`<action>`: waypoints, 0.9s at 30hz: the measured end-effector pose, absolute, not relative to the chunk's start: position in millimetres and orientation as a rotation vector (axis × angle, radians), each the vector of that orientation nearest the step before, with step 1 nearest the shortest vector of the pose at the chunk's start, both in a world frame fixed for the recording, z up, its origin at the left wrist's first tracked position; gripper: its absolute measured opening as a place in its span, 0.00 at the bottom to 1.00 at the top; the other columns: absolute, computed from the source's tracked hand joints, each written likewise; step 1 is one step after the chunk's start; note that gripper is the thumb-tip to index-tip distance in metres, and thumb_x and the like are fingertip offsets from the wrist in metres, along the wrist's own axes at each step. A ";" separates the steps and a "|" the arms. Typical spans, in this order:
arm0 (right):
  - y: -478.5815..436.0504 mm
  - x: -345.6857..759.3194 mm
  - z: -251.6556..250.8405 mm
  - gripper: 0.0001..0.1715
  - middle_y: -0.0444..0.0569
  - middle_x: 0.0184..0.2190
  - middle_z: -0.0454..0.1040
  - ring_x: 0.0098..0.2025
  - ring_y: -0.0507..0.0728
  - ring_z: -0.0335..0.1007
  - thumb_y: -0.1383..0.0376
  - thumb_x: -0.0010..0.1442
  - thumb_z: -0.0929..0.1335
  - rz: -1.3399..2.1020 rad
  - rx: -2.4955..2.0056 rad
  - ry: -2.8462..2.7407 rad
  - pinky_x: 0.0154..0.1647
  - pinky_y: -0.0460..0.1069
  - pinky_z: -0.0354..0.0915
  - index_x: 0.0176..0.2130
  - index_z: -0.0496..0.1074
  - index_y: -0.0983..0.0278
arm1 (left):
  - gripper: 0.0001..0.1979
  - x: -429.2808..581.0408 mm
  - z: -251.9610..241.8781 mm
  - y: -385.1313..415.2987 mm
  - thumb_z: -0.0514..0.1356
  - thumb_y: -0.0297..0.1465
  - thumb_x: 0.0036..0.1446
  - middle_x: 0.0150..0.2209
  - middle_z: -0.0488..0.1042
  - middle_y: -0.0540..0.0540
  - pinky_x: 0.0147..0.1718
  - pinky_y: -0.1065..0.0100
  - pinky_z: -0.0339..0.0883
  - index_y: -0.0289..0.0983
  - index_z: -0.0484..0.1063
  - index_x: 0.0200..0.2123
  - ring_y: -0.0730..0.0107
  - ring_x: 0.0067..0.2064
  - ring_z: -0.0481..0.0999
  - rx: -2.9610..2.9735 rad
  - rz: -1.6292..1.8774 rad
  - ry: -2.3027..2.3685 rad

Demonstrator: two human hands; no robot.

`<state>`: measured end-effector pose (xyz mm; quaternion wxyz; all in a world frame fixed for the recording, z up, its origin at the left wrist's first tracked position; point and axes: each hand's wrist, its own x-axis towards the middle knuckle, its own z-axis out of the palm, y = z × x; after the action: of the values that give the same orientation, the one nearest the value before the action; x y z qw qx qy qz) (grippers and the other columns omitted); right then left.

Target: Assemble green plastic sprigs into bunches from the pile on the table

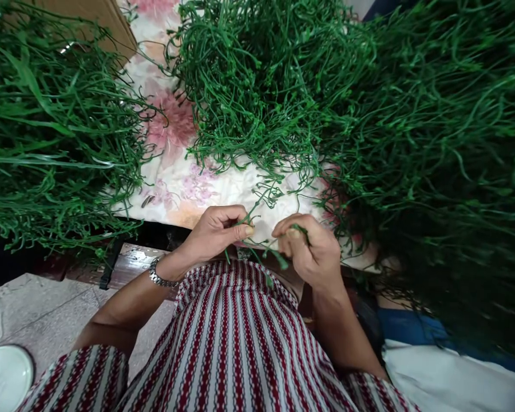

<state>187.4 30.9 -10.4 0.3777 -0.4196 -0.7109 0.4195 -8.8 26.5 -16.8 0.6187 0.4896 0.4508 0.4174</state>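
My left hand [214,233], with a metal watch on its wrist, pinches a thin branching green plastic-looking stem [254,209] between thumb and forefinger. To its right, my right hand [316,252] is closed with curled fingers. A bit of green stem [299,229] shows between its thumb and forefinger. More green tips [280,261] hang in the gap between the hands, over the table's near edge; I cannot tell which stem they belong to. Just beyond the hands, a heap of tangled green stems [257,86] lies on the flowered cloth [175,194].
Another big heap of green stems [55,137] fills the left side, and a third heap [446,126] covers the right and overhangs the near edge. A cardboard box [107,23] stands at the back left. A round white lid-like object [6,377] is at lower left.
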 end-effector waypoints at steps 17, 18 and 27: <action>33.2 168.6 -19.2 0.16 0.45 0.29 0.66 0.28 0.49 0.58 0.60 0.62 0.61 1.204 -0.987 -1.572 0.29 0.45 0.56 0.26 0.62 0.65 | 0.12 6.2 -14.5 30.8 0.63 0.33 0.49 0.25 0.60 0.52 0.24 0.72 0.53 0.34 0.66 0.20 0.78 0.26 0.58 1.115 1.217 1.007; 34.2 174.2 -16.1 0.15 0.46 0.29 0.66 0.28 0.49 0.59 0.61 0.62 0.61 1.147 -1.004 -1.575 0.30 0.45 0.56 0.26 0.63 0.65 | 0.12 5.1 -14.6 31.2 0.64 0.33 0.49 0.25 0.60 0.52 0.23 0.72 0.53 0.34 0.66 0.20 0.78 0.25 0.58 1.084 1.214 1.000; 36.4 169.7 -10.0 0.18 0.42 0.28 0.68 0.25 0.47 0.60 0.58 0.54 0.69 1.153 -1.088 -1.921 0.27 0.42 0.56 0.43 0.67 0.64 | 0.09 5.0 -21.9 30.3 0.64 0.29 0.48 0.23 0.59 0.52 0.26 0.73 0.52 0.34 0.68 0.20 0.77 0.27 0.59 1.141 1.258 0.990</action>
<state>169.7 36.4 -10.0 0.3200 -0.4138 -0.7307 0.4387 5.0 30.3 -21.9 0.5546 0.4828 0.4191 0.5326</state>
